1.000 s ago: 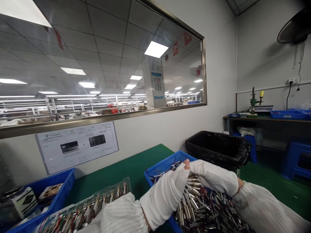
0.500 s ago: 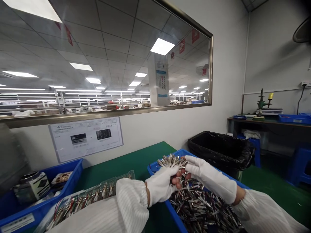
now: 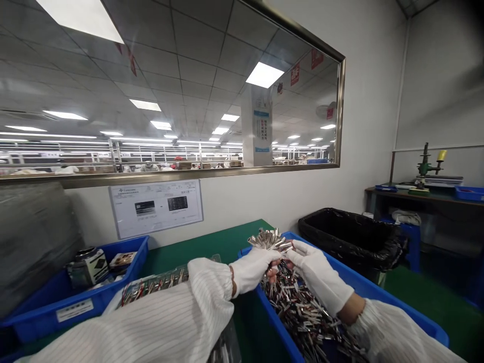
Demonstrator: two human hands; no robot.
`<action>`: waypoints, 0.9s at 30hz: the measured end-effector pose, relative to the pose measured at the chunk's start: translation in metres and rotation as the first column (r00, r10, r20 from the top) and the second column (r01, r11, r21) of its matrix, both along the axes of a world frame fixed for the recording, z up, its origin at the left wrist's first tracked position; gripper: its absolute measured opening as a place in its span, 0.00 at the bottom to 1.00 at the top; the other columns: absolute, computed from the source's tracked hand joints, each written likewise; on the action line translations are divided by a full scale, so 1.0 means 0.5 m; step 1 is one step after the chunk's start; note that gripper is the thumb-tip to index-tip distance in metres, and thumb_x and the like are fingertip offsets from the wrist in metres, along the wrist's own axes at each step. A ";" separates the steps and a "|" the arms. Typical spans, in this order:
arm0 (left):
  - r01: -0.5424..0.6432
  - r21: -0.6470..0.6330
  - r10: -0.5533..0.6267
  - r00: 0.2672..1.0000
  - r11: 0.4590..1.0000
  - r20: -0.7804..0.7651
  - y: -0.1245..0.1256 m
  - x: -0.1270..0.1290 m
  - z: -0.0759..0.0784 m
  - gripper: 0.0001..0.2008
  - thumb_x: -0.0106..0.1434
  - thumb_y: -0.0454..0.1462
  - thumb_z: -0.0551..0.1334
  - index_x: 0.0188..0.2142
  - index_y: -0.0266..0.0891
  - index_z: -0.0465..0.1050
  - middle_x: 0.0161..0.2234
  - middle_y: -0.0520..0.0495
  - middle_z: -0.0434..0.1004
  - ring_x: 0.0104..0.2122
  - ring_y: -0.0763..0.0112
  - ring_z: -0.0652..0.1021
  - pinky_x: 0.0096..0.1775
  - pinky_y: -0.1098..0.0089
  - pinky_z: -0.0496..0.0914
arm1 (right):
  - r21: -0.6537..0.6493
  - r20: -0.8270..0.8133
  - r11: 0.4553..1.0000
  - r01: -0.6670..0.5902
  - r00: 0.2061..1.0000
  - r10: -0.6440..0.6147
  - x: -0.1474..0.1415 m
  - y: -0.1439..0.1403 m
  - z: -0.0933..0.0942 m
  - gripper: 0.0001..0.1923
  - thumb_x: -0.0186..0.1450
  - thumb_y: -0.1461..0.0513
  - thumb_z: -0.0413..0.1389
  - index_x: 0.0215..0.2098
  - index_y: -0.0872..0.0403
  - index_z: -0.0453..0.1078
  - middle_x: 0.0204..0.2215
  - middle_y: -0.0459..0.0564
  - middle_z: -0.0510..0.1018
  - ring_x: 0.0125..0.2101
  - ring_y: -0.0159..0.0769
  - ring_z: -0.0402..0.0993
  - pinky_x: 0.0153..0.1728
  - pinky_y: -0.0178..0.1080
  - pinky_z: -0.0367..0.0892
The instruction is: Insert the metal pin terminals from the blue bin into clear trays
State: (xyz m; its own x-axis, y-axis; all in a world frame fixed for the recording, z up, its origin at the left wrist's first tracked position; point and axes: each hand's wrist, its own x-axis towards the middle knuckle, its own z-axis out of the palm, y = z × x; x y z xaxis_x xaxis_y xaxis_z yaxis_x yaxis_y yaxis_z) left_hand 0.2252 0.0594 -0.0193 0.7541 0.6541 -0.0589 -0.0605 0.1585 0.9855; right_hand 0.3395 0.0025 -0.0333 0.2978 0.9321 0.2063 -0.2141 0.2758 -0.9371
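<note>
Silver parts (image 3: 266, 239) stand clamped in the left hand (image 3: 252, 270); whether the right hand (image 3: 316, 275) grips is unclear. Weak pressure could spill some into the bin (image 3: 401, 308) below.

White wall (image 3: 366, 121), framed window (image 3: 212, 96), green floor (image 3: 419, 297)

The left grip (image 3: 254, 269) is curled, the right grip (image 3: 317, 275) just beside it (forearms (image 3: 143, 320) converging).

A notice (image 3: 162, 209) is mounted below a window (image 3: 189, 106); a jar (image 3: 93, 268) is contained in a labelled tray (image 3: 111, 298); a green device (image 3: 424, 169) is carried by a far worktop (image 3: 442, 195).
</note>
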 end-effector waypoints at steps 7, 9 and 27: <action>0.072 0.207 -0.011 0.960 0.976 -0.280 -0.072 -0.127 0.075 0.07 0.47 0.38 0.57 0.20 0.39 0.59 0.15 0.57 0.54 0.11 0.82 0.55 0.11 0.79 0.50 | -0.015 0.144 0.956 -0.293 0.946 0.292 -0.054 -0.047 0.020 0.08 0.48 0.61 0.56 0.24 0.58 0.64 0.19 0.45 0.69 0.14 0.22 0.56 0.16 0.30 0.53; 0.036 0.168 0.026 0.934 0.985 -0.356 -0.099 -0.168 0.092 0.06 0.48 0.38 0.56 0.21 0.39 0.60 0.15 0.58 0.53 0.11 0.82 0.54 0.11 0.79 0.49 | -0.034 0.228 0.946 -0.324 0.919 0.323 -0.058 -0.048 0.017 0.07 0.49 0.61 0.55 0.23 0.58 0.64 0.18 0.44 0.68 0.14 0.22 0.56 0.15 0.30 0.52; -0.322 -0.289 0.414 0.837 0.901 0.359 -0.113 -0.445 0.135 0.08 0.56 0.41 0.52 0.29 0.37 0.58 0.15 0.60 0.41 0.11 0.86 0.47 0.12 0.81 0.44 | 0.337 0.871 0.941 0.013 0.375 -0.317 -0.177 0.048 0.052 0.11 0.55 0.60 0.46 0.36 0.53 0.65 0.31 0.50 0.72 0.33 0.36 0.67 0.37 0.39 0.61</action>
